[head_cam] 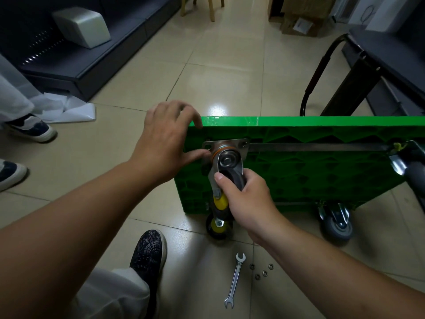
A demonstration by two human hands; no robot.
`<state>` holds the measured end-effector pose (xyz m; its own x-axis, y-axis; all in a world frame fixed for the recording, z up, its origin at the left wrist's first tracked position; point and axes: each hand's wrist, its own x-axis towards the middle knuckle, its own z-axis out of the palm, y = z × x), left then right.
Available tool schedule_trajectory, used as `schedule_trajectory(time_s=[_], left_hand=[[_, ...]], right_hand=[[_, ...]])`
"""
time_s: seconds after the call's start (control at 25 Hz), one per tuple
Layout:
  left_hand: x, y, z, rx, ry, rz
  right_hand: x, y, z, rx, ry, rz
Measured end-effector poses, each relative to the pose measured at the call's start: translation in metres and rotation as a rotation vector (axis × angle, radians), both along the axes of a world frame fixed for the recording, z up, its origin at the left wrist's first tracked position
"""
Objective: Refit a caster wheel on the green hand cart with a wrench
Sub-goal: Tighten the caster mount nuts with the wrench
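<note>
The green hand cart (310, 171) stands on its side on the tiled floor, underside facing me. My right hand (243, 199) grips the loose caster wheel (226, 164) and holds its metal mounting plate against the cart's upper left corner. My left hand (165, 139) hovers at that corner with fingers loosely curved; its thumb touches the plate's left edge. A silver open-ended wrench (235, 280) lies on the floor below, with several small nuts (262, 271) beside it.
Two fitted casters touch the floor: a yellow-hubbed one (218, 226) and a grey one (337, 223). My shoe (148, 254) is near the wrench. Another person's shoes (30, 128) stand at left. Dark shelving (80, 54) and the black cart handle (322, 70) flank the aisle.
</note>
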<state>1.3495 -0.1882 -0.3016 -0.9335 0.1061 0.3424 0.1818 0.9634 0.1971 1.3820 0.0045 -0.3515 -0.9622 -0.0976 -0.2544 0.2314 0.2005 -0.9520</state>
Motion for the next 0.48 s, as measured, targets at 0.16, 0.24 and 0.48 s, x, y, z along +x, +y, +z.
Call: schedule_trajectory(time_s=[0.16,0.24,0.48], left_hand=[[-0.006,0.001,-0.008,0.043,-0.019,0.064],[-0.009,-0.001,-0.013,-0.008,-0.017,0.041],[-0.02,-0.004,-0.014,0.015,0.017,0.036]], right_hand=[[-0.008,-0.008,-0.003,0.027,0.016,-0.034],[-0.008,-0.014,-0.006,0.031,0.001,-0.066],[-0.01,-0.025,-0.01,-0.068,-0.03,-0.144]])
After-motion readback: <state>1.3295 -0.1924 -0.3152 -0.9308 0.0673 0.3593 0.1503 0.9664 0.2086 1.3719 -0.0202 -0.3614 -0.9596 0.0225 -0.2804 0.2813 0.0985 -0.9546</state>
